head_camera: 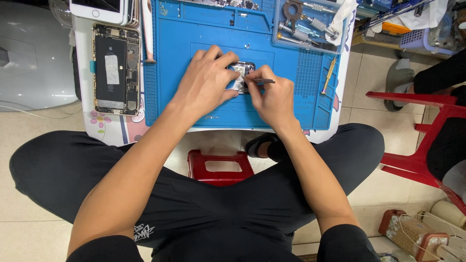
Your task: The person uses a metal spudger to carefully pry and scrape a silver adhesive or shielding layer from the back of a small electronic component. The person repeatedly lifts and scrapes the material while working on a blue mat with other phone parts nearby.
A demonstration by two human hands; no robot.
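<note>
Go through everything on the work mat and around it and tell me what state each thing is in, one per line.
Small phone part: flat on the blue mat, pinned under the left hand.
Thin metal tool: held in the right hand, tip at the part.
Opened phone: back off, insides showing, lying flat.
White phone: screen up, dark.
Clear tool tray: open, holding metal tools.
Yellow screwdriver: lying on the mat, untouched.

On the blue mat (194, 104), the left hand (206, 80) presses flat over a small opened phone part (241, 73), while the right hand (275, 97) pinches a thin metal tool (263, 81) against it. An opened phone (116, 69) lies left of the mat, a clear tool tray (310, 24) at the mat's upper right.
</note>
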